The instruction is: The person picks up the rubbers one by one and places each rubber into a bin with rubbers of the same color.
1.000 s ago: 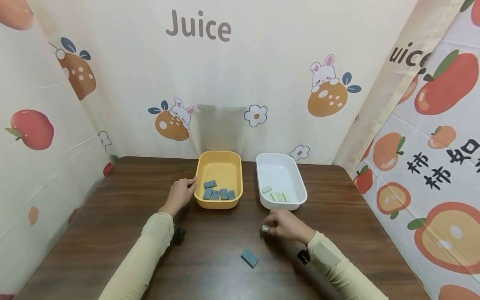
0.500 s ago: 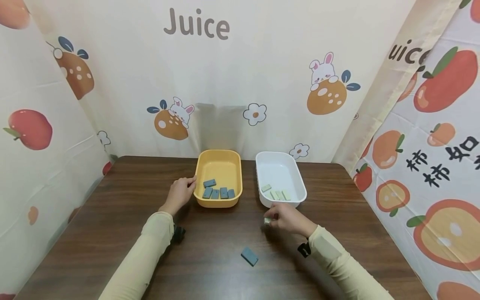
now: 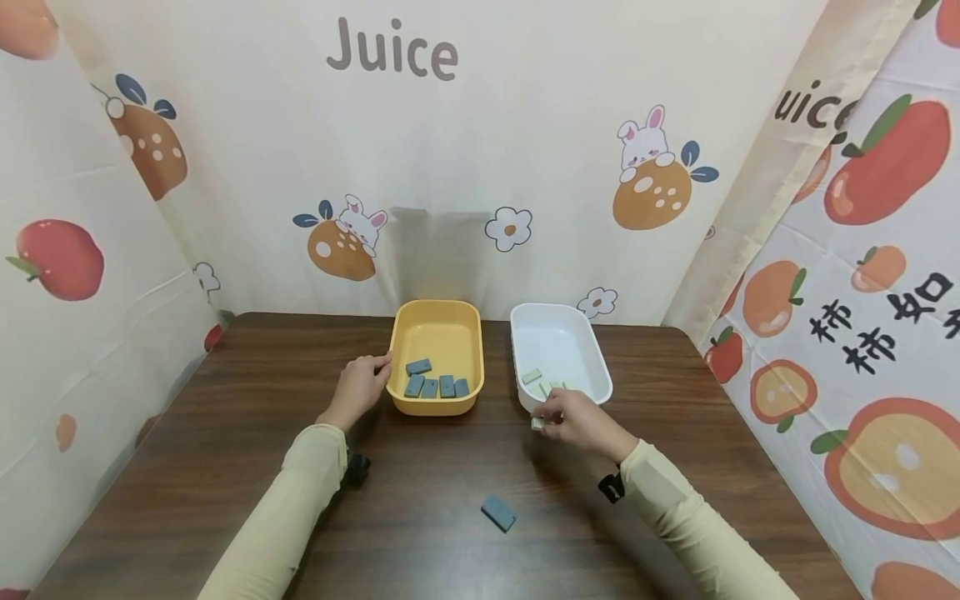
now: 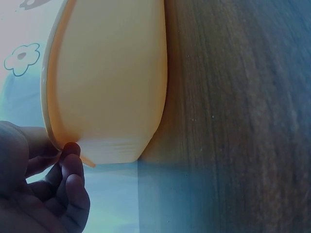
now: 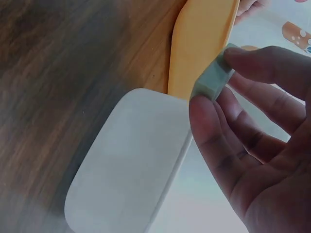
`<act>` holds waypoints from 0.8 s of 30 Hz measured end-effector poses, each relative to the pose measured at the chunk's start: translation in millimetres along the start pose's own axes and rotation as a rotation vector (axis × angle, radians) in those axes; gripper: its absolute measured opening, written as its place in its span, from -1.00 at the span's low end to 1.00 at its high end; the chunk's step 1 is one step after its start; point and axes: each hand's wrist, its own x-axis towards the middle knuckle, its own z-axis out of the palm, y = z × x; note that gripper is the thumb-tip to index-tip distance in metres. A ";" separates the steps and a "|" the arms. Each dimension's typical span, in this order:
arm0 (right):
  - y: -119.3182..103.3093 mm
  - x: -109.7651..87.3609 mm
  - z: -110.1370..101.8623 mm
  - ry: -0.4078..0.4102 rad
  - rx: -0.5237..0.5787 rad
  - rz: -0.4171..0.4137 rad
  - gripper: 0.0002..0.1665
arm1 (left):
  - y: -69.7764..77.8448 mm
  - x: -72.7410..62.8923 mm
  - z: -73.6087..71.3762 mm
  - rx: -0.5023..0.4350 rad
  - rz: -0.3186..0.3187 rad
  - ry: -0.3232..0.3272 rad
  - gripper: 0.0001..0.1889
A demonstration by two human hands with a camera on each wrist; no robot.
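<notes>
My left hand (image 3: 360,387) pinches the rim of a yellow plastic tray (image 3: 468,333) at its left side; in the left wrist view the fingertips (image 4: 72,149) meet that rim. In my right hand (image 3: 581,419) a small pale green block (image 5: 214,76) is pinched between thumb and fingertips. The hand overlaps the near rim of a white plastic tray (image 3: 551,329), with the block just in front of that rim. Pale green blocks (image 3: 532,377) lie in the white tray, partly hidden by the hand. Several blue-grey blocks (image 3: 447,386) lie in the yellow tray.
A single blue-grey block (image 3: 498,512) lies on the dark wooden table (image 3: 420,533), nearer to me than both trays. The trays stand side by side at the table's back edge, close to a printed curtain (image 3: 465,150). Curtains also flank the table.
My right hand has moved away from me and up with the pale green block, from the table to the white tray's near rim. The left hand stays on the yellow tray.
</notes>
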 end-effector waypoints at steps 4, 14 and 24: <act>0.7 2.0 -3.2 0.032 -0.006 0.027 -0.78 | 0.4 0.0 -0.5 -0.002 0.003 0.002 -0.60; 5.7 9.1 -11.5 0.092 -0.007 0.052 -0.78 | 1.4 -1.0 -0.7 0.006 0.009 0.010 -0.61; 15.5 17.0 -15.6 0.092 -0.037 0.133 -0.77 | -0.9 -0.9 0.8 0.001 0.003 0.006 -0.60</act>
